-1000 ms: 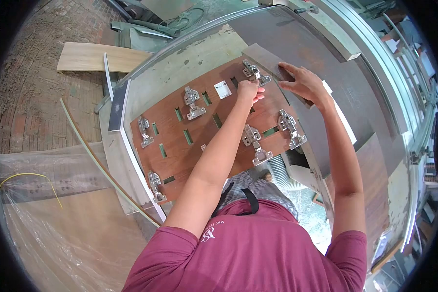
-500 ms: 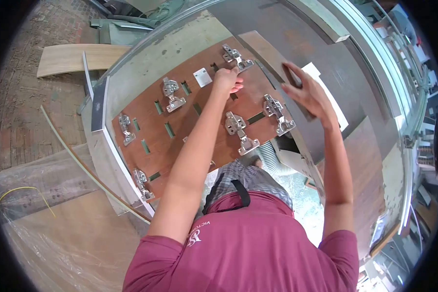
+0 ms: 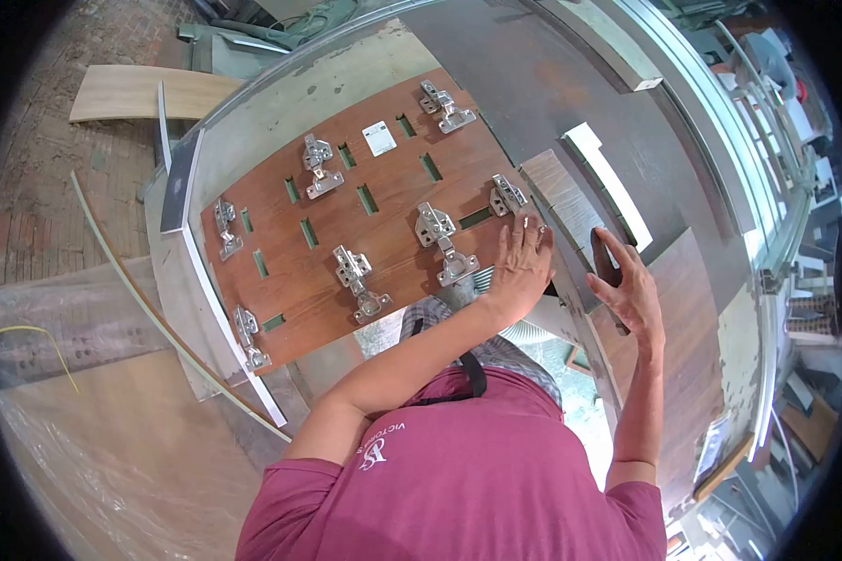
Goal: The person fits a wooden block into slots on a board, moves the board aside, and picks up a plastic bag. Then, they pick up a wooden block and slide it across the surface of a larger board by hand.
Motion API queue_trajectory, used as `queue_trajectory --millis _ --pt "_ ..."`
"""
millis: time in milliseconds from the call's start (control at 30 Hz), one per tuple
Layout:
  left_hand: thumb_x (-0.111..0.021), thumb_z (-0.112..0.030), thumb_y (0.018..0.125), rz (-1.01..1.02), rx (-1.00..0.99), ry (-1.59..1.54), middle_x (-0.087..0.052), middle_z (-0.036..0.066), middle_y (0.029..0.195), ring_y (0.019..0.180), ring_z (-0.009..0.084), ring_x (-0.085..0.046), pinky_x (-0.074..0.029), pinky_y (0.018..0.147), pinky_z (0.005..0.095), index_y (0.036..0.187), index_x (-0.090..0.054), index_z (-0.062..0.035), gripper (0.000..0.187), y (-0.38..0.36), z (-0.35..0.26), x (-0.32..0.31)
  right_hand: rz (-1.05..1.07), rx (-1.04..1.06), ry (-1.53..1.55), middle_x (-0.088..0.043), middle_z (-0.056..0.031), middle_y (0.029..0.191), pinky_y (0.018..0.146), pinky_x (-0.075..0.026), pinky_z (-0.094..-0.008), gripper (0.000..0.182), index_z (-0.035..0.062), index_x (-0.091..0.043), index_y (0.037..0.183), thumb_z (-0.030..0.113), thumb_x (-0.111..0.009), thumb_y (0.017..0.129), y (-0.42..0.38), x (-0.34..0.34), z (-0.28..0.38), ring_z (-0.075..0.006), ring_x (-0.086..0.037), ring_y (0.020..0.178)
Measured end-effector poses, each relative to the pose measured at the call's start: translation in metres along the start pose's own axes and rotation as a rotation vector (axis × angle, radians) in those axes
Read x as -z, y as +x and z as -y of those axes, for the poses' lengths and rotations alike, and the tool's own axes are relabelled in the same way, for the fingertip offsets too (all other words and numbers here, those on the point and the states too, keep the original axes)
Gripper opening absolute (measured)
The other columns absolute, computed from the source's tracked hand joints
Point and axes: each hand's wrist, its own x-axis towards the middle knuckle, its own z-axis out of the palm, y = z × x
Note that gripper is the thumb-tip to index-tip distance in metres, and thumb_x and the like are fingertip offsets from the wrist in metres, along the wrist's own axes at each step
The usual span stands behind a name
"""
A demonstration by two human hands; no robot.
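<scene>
My left hand (image 3: 522, 266) lies palm down at the near right corner of a brown board (image 3: 332, 229), fingers outstretched over the lower part of a metal cabinet hinge (image 3: 507, 194). Several more hinges are spread over the board, one of them a hinge (image 3: 446, 245) just left of that hand. My right hand (image 3: 634, 297) grips the near end of a flat wooden strip (image 3: 561, 192), thumb on one side and fingers on the other. A dark patch shows between thumb and fingers.
The board has several rectangular slots and a white label (image 3: 379, 138). Right of the strip lies a white piece (image 3: 601, 178) on the dark worktop (image 3: 496, 65). A long metal-edged bar (image 3: 608, 47) lies farther back. A thin curved strip (image 3: 164, 318) leans at left.
My left hand has gone from the far hinge to the near right one, its fingers now spread. My right hand has come nearer my body, and the wooden strip has shifted with it.
</scene>
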Motion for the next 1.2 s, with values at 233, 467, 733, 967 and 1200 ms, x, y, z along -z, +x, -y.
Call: queue_trajectory --millis 233,467,733,967,1200 --pt "-0.056 -0.032 0.087 0.050 -0.003 0.033 -0.026 0.029 0.142 0.137 0.0452 -0.014 -0.020 0.108 0.0572 0.136 -0.038 -0.0003 0.060 -0.009 -0.005 -0.003 0.018 0.074 -0.135 -0.059 -0.0089 0.099 0.080 -0.049 -0.0405 0.066 0.0273 -0.047 0.134 0.036 -0.070 0.073 0.007 0.009 0.010 -0.0262 -0.062 0.089" --pt "-0.060 -0.030 0.085 0.030 0.006 0.002 -0.031 0.027 0.137 0.134 0.0451 -0.021 -0.023 0.107 0.0592 0.128 -0.046 -0.0002 0.054 -0.012 -0.005 0.004 0.108 0.081 -0.186 -0.059 -0.0090 0.101 0.079 -0.050 -0.0395 0.065 0.0273 -0.047 0.134 0.032 -0.070 0.073 0.018 -0.001 0.008 -0.0255 -0.062 0.091" --pt "-0.066 -0.029 0.081 -0.049 -0.019 -0.093 -0.035 0.024 0.133 0.132 0.0441 -0.025 -0.027 0.104 0.0577 0.122 -0.051 -0.0013 0.052 -0.028 -0.006 0.025 0.103 0.094 -0.142 -0.059 -0.0091 0.101 0.078 -0.048 -0.0388 0.066 0.0268 -0.046 0.135 0.031 -0.070 0.074 0.019 -0.009 0.007 -0.0268 -0.062 0.089" --pt "-0.069 -0.022 0.079 -0.279 0.224 -0.168 -0.035 0.022 0.133 0.129 0.0410 -0.030 -0.030 0.104 0.0521 0.120 -0.052 -0.0035 0.048 -0.085 0.017 0.074 0.144 0.051 -0.036 -0.058 -0.0099 0.101 0.078 -0.050 -0.0381 0.066 0.0270 -0.047 0.134 0.028 -0.071 0.073 0.000 -0.020 0.039 -0.0271 -0.063 0.087" --pt "-0.067 -0.019 0.081 -0.262 0.405 -0.291 -0.030 0.025 0.136 0.125 0.0421 -0.034 -0.032 0.103 0.0485 0.120 -0.051 -0.0009 0.046 -0.094 0.027 0.054 0.200 0.121 0.092 -0.058 -0.0120 0.105 0.080 -0.051 -0.0393 0.066 0.0272 -0.047 0.134 0.027 -0.070 0.073 -0.013 -0.063 0.066 -0.0287 -0.063 0.090"
